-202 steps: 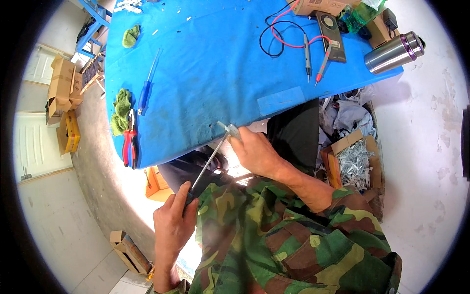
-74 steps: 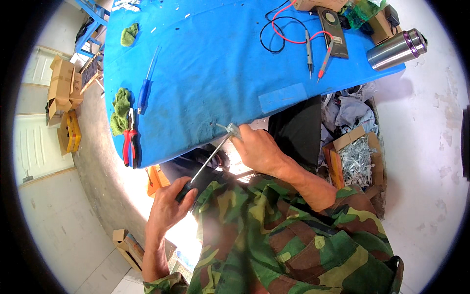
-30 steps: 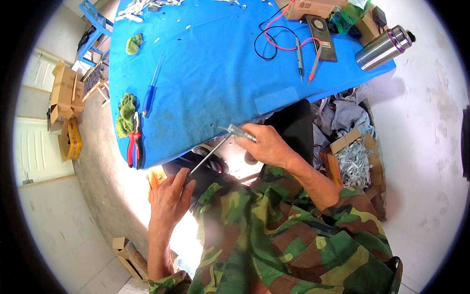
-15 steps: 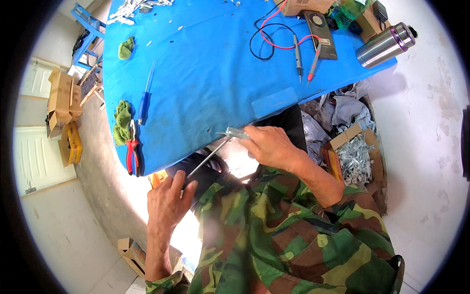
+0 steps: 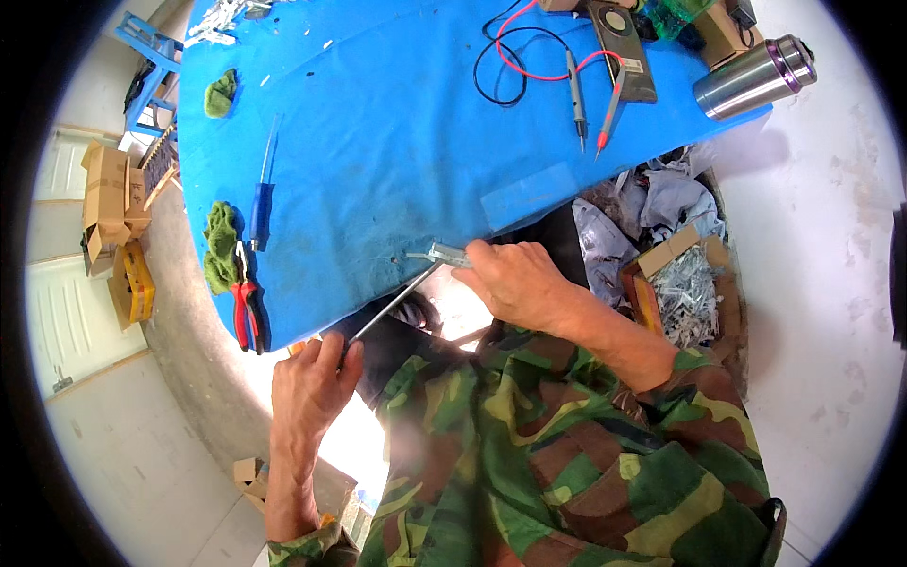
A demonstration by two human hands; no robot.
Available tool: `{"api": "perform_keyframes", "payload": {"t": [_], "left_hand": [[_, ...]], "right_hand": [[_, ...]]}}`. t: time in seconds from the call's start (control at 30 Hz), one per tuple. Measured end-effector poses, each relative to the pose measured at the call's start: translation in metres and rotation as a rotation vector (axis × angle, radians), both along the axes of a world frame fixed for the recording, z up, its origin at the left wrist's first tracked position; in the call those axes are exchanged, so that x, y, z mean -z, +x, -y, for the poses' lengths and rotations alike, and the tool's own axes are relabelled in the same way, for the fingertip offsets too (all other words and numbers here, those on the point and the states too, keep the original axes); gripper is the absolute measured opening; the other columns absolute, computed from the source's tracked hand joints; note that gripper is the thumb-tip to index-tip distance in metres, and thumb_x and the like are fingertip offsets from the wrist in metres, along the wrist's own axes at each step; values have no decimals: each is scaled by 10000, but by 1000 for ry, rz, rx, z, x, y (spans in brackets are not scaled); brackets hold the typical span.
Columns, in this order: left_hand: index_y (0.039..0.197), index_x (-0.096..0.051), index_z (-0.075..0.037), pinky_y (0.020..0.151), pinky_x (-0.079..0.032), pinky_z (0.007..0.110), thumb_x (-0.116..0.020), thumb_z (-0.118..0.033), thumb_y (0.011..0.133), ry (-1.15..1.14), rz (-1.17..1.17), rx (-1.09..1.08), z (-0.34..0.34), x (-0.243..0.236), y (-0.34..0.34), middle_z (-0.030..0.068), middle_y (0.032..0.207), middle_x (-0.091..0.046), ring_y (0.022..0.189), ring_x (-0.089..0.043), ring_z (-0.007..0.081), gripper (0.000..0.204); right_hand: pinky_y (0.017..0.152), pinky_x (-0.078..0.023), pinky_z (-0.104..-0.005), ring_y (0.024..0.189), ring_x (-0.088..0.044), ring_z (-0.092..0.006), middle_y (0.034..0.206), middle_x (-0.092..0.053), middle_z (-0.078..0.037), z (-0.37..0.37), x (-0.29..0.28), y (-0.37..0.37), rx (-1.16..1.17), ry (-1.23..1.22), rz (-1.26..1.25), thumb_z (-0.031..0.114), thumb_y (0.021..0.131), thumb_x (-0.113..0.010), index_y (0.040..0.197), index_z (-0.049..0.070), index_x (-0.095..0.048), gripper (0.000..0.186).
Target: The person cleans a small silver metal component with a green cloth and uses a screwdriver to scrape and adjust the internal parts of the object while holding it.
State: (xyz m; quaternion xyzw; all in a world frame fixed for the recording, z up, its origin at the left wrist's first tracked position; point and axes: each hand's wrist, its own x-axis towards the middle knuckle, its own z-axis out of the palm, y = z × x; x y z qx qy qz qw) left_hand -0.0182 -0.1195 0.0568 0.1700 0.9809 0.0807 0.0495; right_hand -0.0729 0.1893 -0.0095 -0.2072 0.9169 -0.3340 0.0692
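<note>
My left hand is closed around the handle of a screwdriver, and the fingers hide most of that handle. The long metal shaft slants up and right to the front edge of the table, where its tip meets a small whitish-grey part. Thumb and fingers of my right hand pinch this part by its right end. A thin strip juts from its left end over the blue cloth. What exactly the part is, I cannot make out.
On the blue-covered table lie a blue-handled screwdriver, red-and-black pliers, green cloths, test probes and a dark flat device. A steel flask stands far right. Below it, a box holds scraps.
The view has shifted slightly, so the table's things appear a little further left. Both hands keep their grips, and the screwdriver tip stays against the grey part.
</note>
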Motion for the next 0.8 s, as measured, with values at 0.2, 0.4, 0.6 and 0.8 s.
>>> {"api": "perform_keyframes", "payload": {"t": [0.2,0.4,0.6,0.8], "left_hand": [[834,-612,-59,563,-523,486,-756,-190,948,200,101,-31,9,16,-2,164,710,-665,640,-668,404,226],[896,-651,-43,579,-506,477,-730,-170,970,339,267,-115,10,25,2,200,679,-647,620,-658,416,167],[902,-652,-44,578,-517,467,-730,-193,981,282,197,-120,3,22,8,176,729,-688,604,-662,398,186],[901,-609,-65,552,-498,460,-726,-230,995,82,32,-39,-1,-1,6,136,738,-666,614,-667,367,223]], "right_hand": [[531,-510,-543,627,-672,-465,622,-633,-224,1,4,1,6,-26,-3,243,1004,-721,888,10,-536,319],[536,-505,-546,635,-667,-473,629,-630,-230,0,7,3,31,-26,-10,243,1002,-724,871,9,-533,329],[515,-514,-524,586,-676,-436,614,-642,-216,1,10,3,35,-47,-47,320,1005,-711,854,6,-592,368],[621,-533,-566,701,-695,-470,703,-680,-240,2,5,1,65,-58,39,344,1019,-679,863,-2,-621,384]]}}
